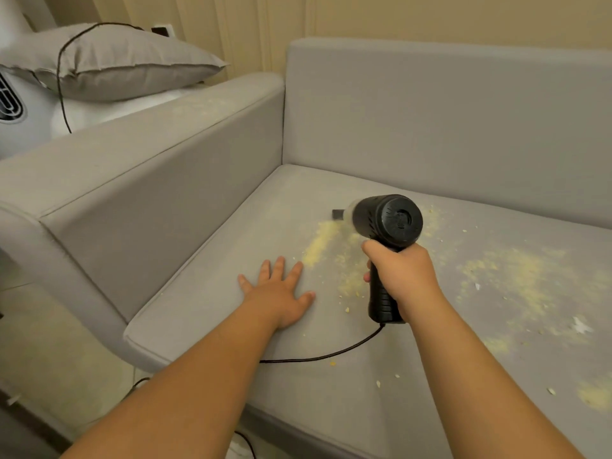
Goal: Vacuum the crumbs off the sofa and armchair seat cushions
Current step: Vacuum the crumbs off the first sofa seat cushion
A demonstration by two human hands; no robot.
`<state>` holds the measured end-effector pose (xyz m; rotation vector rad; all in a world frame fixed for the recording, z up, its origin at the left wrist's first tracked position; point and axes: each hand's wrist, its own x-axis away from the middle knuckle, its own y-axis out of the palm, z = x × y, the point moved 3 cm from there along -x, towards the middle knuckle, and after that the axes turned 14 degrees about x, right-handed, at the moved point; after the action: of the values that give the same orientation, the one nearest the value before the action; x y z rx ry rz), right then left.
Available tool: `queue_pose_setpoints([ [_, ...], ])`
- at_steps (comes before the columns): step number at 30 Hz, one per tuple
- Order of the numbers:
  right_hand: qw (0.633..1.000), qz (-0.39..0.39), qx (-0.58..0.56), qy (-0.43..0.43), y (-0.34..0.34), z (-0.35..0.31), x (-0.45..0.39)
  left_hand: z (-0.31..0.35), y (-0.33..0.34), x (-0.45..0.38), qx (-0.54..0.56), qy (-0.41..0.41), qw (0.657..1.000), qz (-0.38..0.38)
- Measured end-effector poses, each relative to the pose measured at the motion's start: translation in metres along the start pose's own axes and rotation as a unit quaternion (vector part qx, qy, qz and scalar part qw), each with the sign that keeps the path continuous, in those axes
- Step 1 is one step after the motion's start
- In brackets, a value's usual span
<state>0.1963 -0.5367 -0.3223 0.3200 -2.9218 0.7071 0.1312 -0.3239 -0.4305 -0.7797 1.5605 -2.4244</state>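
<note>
Head view:
Sofa seat cushion: one flat, gray, soft cloth cushion with rounded edges; it carries the crumbs, both hands and the cord.
Crumbs: tiny pale yellow bits, too many to count. One thick streak lies near the back of the cushion by the vacuum's nose. More are spread toward the right edge.
Vacuum: one small black plastic hand vacuum, round body, ribbed handle, held just above the crumbs.
Right hand: fingers wrapped tight around the vacuum handle.
Left hand: lies flat on the cushion near its left front corner, fingers straight and spread.
Cord: one thin black wire, runs from the handle over the front edge.
Pillow: one gray cloth pillow beyond the sofa arm.
</note>
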Motion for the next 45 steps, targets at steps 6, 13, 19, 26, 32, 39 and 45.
queue_pose_setpoints([
  [6,1.0,0.0,0.001,0.019,-0.013,0.011,0.015,-0.006,0.0,0.011,-0.02,0.007,1.0,-0.002],
  [13,1.0,-0.013,0.0,0.012,-0.006,0.011,0.014,-0.012,0.005,0.009,-0.021,0.003,1.0,-0.017],
  [19,0.999,-0.036,-0.003,0.007,0.001,0.009,0.01,-0.011,0.008,0.006,-0.031,0.007,0.999,-0.007],
  [26,0.999,-0.052,0.01,-0.001,0.006,0.005,0.009,-0.009,0.006,0.003,-0.03,0.003,0.999,-0.011],
  [32,0.998,-0.066,0.014,-0.003,0.01,0.002,0.013,-0.008,0.006,0.002,-0.026,-0.002,1.0,-0.017],
  [39,0.997,-0.077,0.007,-0.004,0.014,-0.001,0.017,-0.008,0.003,0.003,-0.029,-0.002,0.999,-0.022],
  [45,0.996,-0.088,0.017,-0.013,0.017,-0.004,0.021,-0.008,0.002,0.003,-0.027,0.0,0.999,-0.021],
])
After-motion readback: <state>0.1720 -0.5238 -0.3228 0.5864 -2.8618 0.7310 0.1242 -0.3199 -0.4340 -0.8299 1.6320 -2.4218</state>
